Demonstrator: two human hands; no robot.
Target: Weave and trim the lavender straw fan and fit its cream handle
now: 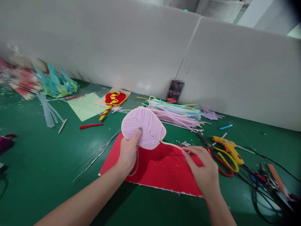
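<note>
A lilac fan-shaped piece (152, 127), made of pipe cleaners laid in slanted rows with a cream edge, is gripped at its lower left by my left hand (129, 151). The thumb presses on its face; the other fingers are hidden behind it. From its lower right tip runs a cream pipe cleaner (172, 144), whose far part my right hand (204, 166) pinches between thumb and fingers. A thin dark wire also trails from the tip. Below both hands lies a red board (162, 172) with a ragged white edge.
Behind lies a pile of lilac and mint pipe cleaners (176, 116). Scissors (223, 160), a yellow glue gun (229, 147), and keys (268, 182) with black cords are at right. A red and yellow fan (115, 98), wires (98, 157) and glue sticks (49, 110) are left.
</note>
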